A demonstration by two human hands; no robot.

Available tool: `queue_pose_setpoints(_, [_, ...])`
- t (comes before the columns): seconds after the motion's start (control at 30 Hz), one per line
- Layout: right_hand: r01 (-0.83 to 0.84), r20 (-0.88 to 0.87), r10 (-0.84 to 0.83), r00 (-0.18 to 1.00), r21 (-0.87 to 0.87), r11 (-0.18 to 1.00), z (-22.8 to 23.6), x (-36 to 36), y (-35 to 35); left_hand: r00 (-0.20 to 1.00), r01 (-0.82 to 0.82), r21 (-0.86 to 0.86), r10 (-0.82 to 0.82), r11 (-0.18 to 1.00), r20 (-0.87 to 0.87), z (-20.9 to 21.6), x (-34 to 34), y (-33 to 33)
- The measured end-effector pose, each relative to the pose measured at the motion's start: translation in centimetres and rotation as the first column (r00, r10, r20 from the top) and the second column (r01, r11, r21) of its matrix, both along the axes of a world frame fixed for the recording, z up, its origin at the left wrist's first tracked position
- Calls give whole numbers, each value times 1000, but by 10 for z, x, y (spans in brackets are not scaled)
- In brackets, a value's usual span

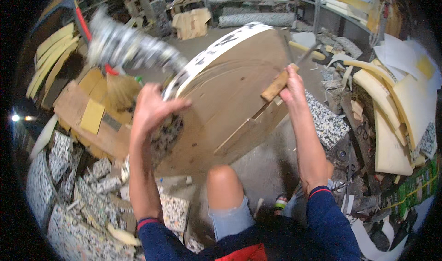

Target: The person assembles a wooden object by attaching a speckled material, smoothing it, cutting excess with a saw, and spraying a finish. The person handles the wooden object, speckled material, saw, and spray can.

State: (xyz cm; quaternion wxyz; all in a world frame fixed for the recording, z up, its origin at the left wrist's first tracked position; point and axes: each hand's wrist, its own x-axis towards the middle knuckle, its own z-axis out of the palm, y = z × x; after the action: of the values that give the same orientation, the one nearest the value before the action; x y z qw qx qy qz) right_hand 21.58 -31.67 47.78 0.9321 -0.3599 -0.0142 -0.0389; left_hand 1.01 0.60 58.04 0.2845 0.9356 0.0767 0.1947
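Observation:
A large brown board (216, 104) with a curved far edge stands tilted before my knees. White foam with black specks (230, 40) lines that curved edge. My left hand (149, 107) is at the board's left edge, thumb stretched out and apart from the fingers, beside the foam. Whether it touches the edge, I cannot tell. Beyond it, a speckled foam strip (133, 47) is smeared by motion. My right hand (293, 87) is closed round a short wooden handle (275, 87) over the board's right side; what the handle belongs to is unclear.
Speckled foam blocks (55, 215) pile up at the lower left. A cardboard sheet (92, 116) and a straw broom (120, 91) lie at the left. Curved cream foam pieces (391, 123) lean at the right, near scraps. A foam roll (255, 20) lies at the back.

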Motion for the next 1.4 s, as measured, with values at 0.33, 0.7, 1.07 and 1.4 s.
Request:
queue_pose_setpoints(0.33, [-37, -244, 41, 969, 19, 999, -118, 43, -47, 988, 1, 170, 25, 986, -150, -31, 23, -41])
queue_pose_setpoints(0.7, [-228, -29, 312, 950, -746, 625, -27, -179, -105, 982, 174, 186, -185, 967, 40, -46, 9, -16])
queue_pose_setpoints(1.07, [-535, -217, 560, 799, -682, 499, 45, -282, -133, 984, 169, 118, -174, 979, 32, -49, -27, -33])
queue_pose_setpoints(1.4, [-594, -280, 610, 742, -697, 403, 70, -282, -121, 972, 193, 117, -206, 974, 110, -51, -30, -34])
